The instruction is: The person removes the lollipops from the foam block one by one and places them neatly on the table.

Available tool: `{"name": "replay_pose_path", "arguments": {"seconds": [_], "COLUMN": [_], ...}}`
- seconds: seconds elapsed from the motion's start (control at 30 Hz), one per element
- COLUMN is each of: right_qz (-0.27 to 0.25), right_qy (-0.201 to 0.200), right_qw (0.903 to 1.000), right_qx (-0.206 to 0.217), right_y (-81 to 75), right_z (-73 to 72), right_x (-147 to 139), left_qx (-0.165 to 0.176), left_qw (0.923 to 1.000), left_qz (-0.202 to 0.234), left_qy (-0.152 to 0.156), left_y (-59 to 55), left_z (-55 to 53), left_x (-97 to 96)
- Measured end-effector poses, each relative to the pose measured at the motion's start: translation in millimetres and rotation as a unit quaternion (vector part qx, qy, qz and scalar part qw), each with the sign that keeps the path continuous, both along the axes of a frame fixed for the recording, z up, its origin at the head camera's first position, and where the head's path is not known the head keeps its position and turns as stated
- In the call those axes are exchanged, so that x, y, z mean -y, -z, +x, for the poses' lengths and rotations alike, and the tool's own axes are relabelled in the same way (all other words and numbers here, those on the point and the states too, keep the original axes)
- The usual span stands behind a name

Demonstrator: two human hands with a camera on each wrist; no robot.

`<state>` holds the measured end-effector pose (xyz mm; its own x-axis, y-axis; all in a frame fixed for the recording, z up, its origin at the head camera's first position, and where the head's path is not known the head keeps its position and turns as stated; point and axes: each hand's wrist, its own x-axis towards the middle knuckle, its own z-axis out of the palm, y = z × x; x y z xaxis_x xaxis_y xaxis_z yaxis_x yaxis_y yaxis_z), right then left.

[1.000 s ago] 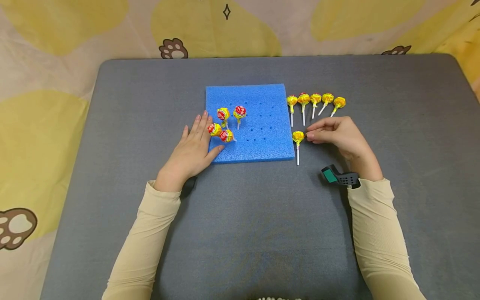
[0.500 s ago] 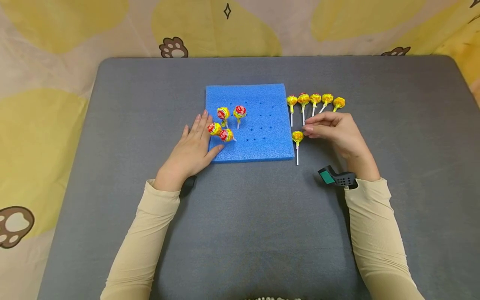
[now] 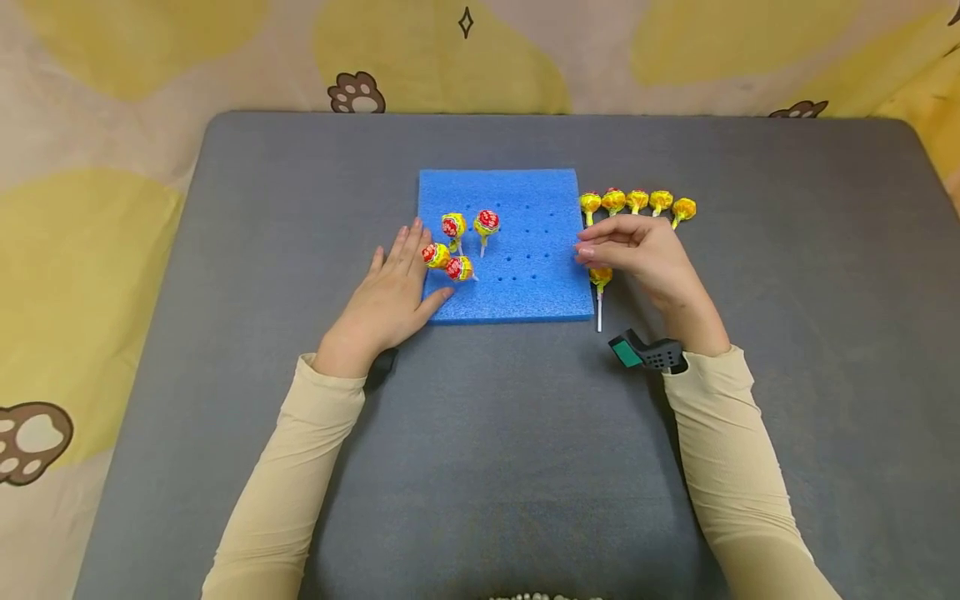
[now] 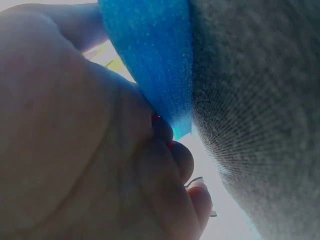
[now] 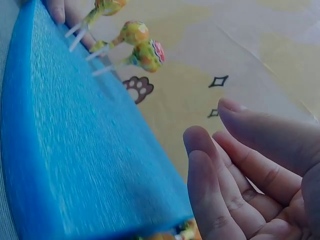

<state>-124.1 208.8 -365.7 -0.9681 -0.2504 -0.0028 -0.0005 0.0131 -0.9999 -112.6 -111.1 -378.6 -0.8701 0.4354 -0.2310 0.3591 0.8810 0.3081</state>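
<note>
A blue foam block [image 3: 540, 300] with small holes lies on the grey table. Several lollipops [image 3: 487, 222] in yellow and red wrappers stand in its left part, sticks in the foam. My left hand [image 3: 382, 300] rests along the block's left edge with fingers straight and thumb over its near corner. My right hand [image 3: 641, 258] hovers at the right edge, holding nothing; the right wrist view shows a gap between the thumb [image 5: 260, 127] and fingers. Under that hand lies a single lollipop [image 3: 601, 279], its head partly hidden by the fingers.
Right of the foam, several more lollipops [image 3: 661, 200] lie in a row on the table [image 3: 495, 433], their sticks mostly hidden behind my right hand. A patterned yellow cloth [image 3: 450, 67] hangs beyond the table's far edge.
My right hand has moved left, from beside the single lollipop to above it, at the foam's right edge. The left hand and the lollipops in the foam have stayed put.
</note>
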Motion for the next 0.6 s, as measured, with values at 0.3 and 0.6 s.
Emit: {"name": "replay_pose_path", "arguments": {"seconds": [0.3,0.6], "right_qz": [0.021,0.029], "right_qy": [-0.008,0.001], "right_qw": [0.9997,0.9994], "right_qx": [0.002,0.016], "right_y": [-3.1,-7.3], "right_z": [-9.0,-16.9], "right_x": [29,63], "left_qx": [-0.003,-0.003], "left_qw": [1.0,1.0], "left_qz": [-0.001,-0.004], "left_qy": [-0.002,-0.004], "left_y": [-1.0,-0.9], "left_z": [-0.4,0.4], "left_x": [-0.1,-0.9]}}
